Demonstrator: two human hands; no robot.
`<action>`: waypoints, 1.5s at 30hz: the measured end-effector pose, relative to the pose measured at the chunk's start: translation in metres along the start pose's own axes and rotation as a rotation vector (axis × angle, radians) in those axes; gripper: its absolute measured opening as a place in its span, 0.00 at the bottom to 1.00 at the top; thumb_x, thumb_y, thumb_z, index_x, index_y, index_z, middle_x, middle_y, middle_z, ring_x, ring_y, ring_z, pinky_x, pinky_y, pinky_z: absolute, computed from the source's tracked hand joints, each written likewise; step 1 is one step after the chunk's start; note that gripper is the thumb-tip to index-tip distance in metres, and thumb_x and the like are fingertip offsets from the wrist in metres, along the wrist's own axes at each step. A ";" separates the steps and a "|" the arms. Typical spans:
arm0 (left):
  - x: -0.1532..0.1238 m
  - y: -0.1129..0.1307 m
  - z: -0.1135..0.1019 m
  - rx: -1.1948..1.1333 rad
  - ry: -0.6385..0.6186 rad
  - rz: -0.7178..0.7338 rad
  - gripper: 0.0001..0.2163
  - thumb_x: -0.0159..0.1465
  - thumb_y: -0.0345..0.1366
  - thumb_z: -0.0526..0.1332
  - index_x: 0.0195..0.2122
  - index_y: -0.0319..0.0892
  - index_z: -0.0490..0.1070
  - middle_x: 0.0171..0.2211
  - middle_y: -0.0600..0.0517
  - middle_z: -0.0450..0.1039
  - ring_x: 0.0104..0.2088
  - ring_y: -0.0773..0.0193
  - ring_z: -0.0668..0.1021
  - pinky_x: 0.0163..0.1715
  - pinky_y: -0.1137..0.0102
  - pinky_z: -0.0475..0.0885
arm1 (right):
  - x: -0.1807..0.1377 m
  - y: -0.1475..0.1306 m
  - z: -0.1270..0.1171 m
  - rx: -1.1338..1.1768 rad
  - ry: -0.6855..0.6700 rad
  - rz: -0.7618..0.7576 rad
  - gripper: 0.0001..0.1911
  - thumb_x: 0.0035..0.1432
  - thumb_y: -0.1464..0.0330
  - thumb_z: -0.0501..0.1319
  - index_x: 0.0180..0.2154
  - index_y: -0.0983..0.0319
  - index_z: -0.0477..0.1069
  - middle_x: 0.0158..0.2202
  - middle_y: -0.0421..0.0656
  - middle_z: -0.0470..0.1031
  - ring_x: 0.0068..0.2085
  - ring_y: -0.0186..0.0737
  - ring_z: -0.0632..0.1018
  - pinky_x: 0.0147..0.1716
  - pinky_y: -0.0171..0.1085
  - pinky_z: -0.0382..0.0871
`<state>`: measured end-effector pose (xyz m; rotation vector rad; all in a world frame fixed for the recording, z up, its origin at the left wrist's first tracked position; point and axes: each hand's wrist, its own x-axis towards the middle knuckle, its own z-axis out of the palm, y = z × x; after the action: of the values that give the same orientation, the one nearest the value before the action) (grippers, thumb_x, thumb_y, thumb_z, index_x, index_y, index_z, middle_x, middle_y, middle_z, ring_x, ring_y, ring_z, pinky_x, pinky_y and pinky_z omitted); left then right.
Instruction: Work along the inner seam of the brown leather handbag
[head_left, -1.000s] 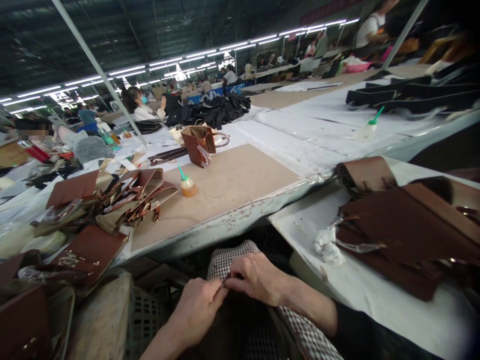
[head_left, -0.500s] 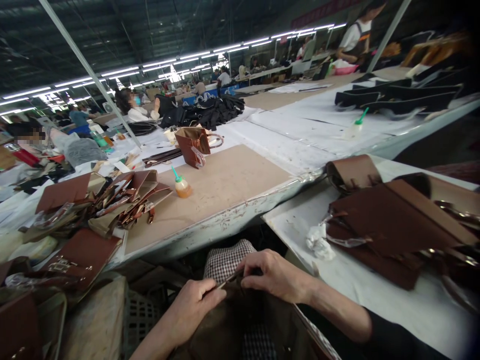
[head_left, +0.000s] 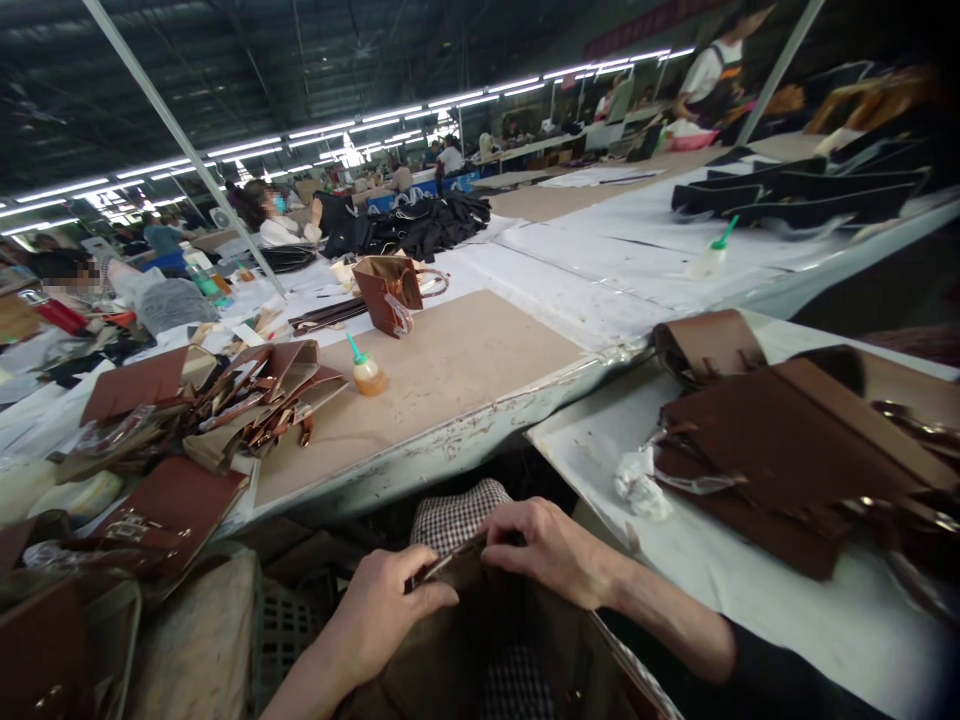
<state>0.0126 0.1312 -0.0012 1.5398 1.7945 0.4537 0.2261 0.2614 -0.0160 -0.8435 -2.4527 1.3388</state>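
Hands point(head_left: 465, 590) pinching bag edge point(head_left: 457, 558), below table rim point(head_left: 450, 455)

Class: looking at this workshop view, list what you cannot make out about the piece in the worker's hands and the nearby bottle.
- Dark brown piece: lower part cut off by the bottom edge; top edge hidden under left hand and right hand.
- Glue bottle: label too small.

A long white surface point(head_left: 570, 290) carries a tan board point(head_left: 450, 370). On the board stands a glue bottle point(head_left: 365, 372) with a green nozzle. Just left of the bottle lies a heap of brown leather flaps point(head_left: 255, 395); behind it stands a brown bag point(head_left: 390, 290). Well right of the bottle, a lower white surface point(head_left: 600, 450) holds stacked brown bags point(head_left: 780, 450) and crumpled paper point(head_left: 637, 485).
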 end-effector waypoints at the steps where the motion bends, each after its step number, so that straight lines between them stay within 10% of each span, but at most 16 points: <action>1: 0.001 0.001 0.001 0.062 0.011 0.010 0.07 0.65 0.40 0.65 0.33 0.44 0.77 0.28 0.58 0.76 0.30 0.63 0.75 0.30 0.73 0.61 | 0.000 0.001 0.000 0.011 -0.002 -0.006 0.07 0.59 0.68 0.65 0.28 0.60 0.77 0.29 0.38 0.78 0.34 0.38 0.77 0.34 0.34 0.64; 9: 0.013 0.002 0.011 0.494 0.041 0.139 0.12 0.74 0.36 0.55 0.35 0.43 0.75 0.32 0.51 0.81 0.33 0.57 0.82 0.32 0.69 0.66 | 0.001 0.011 -0.002 0.107 -0.062 -0.103 0.07 0.60 0.69 0.66 0.29 0.60 0.76 0.32 0.37 0.78 0.38 0.38 0.77 0.39 0.33 0.65; 20: 0.013 -0.022 0.015 0.502 -0.004 0.304 0.07 0.72 0.31 0.60 0.50 0.43 0.71 0.39 0.52 0.81 0.39 0.57 0.84 0.36 0.70 0.71 | 0.003 0.013 -0.003 0.125 -0.156 -0.143 0.08 0.61 0.66 0.66 0.30 0.61 0.79 0.35 0.39 0.81 0.39 0.40 0.79 0.40 0.34 0.66; 26: 0.010 -0.028 0.021 0.628 0.058 0.401 0.12 0.75 0.32 0.52 0.34 0.42 0.70 0.28 0.53 0.77 0.28 0.61 0.81 0.26 0.68 0.63 | 0.003 0.009 -0.006 0.047 -0.139 -0.085 0.06 0.60 0.68 0.66 0.30 0.60 0.77 0.33 0.38 0.81 0.37 0.39 0.78 0.37 0.33 0.65; 45: 0.021 -0.011 0.019 0.190 -0.047 0.207 0.16 0.74 0.40 0.49 0.27 0.44 0.61 0.22 0.58 0.58 0.23 0.68 0.58 0.27 0.68 0.51 | 0.007 0.011 -0.002 -0.225 0.089 0.065 0.08 0.53 0.66 0.66 0.27 0.60 0.68 0.24 0.35 0.70 0.27 0.34 0.70 0.29 0.34 0.56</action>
<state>0.0172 0.1456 -0.0277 1.8630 1.6892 0.3484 0.2256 0.2721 -0.0246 -1.0180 -2.5579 1.0333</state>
